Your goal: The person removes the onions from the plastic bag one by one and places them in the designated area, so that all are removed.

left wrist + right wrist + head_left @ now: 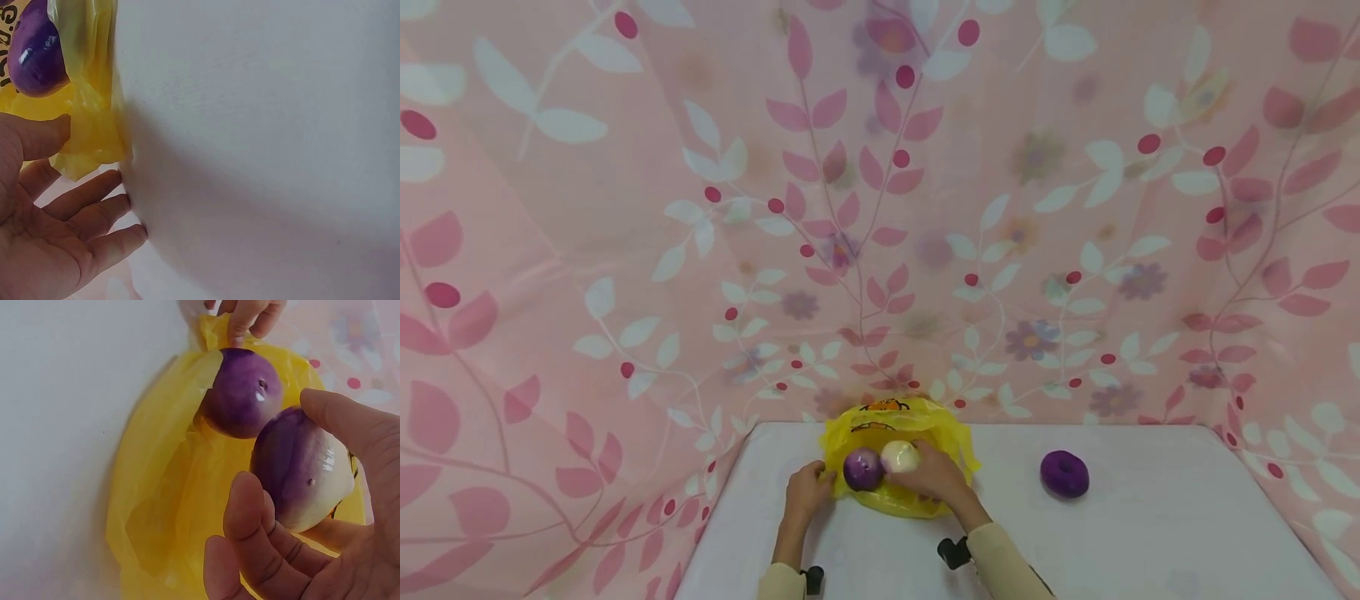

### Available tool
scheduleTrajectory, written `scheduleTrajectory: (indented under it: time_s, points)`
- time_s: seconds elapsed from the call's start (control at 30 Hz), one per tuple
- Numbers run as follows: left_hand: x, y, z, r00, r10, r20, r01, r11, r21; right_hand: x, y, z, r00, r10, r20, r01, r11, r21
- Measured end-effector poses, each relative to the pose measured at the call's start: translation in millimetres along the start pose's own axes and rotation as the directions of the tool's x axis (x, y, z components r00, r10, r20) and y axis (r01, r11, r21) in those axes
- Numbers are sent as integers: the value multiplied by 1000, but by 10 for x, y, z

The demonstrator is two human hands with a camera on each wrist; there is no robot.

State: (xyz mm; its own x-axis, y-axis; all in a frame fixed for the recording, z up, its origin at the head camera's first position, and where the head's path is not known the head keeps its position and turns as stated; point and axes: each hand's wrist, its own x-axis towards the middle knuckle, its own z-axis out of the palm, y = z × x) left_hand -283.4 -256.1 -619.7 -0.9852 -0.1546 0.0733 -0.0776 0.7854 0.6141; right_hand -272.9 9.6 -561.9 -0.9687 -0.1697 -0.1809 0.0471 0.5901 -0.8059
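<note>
A yellow plastic bag (891, 502) with dark print lies on the table, its mouth facing me. My left hand (807, 490) pinches the bag's left edge between thumb and forefinger; the other fingers are spread in the left wrist view. My right hand (942, 478) holds a glossy purple-and-white turnip-like ball (303, 472) between its thumb and curled fingers, over the bag's mouth. Beside it, at the bag's left side, sits a second, mostly purple ball (244, 394) of the same kind, partly covered by the yellow film.
A purple ring-shaped thing (1064, 475) with a dip in its middle rests on the white table (1157, 525), to the right of the bag. Behind the table hangs a pink curtain (880, 250) with leaf and flower prints.
</note>
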Motion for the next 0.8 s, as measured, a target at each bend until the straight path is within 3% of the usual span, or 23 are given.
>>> scheduleTrajectory:
  time_s: [0.3, 0.8]
  points:
    - [-9, 16, -14, 1000, -11, 13, 11, 1000, -1, -51, -33, -63, 1000, -17, 4, 17, 1000, -18]
    - [-10, 19, -23, 1000, -9, 8, 9, 1000, -3, -225, -98, -258, 989, -144, -20, 141, 986, -91]
